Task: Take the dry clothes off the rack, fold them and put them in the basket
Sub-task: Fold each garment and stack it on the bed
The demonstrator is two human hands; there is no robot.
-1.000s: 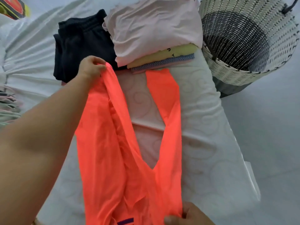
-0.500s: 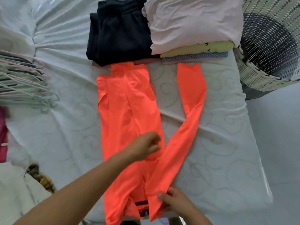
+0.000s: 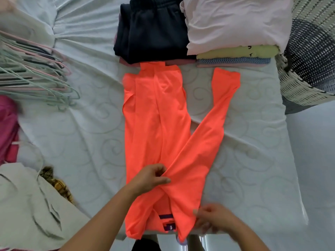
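A bright orange long-sleeved garment lies flat on the white bed, its right sleeve angled out toward the far right. My left hand pinches the fabric where that sleeve meets the body. My right hand grips the garment's near right edge by the bed's front edge. Beyond the garment sit folded clothes: a dark navy pile and a pale pink stack over yellow and blue pieces. The white wicker basket stands at the far right, partly out of frame.
Several pastel hangers lie heaped on the bed's left side. A pink garment and a grey-white one rest at the left edge. Bare floor shows to the right of the bed.
My left hand let go of the left sleeve, now folded over the body, and came down to the garment's middle. My right hand slid right along the near edge.
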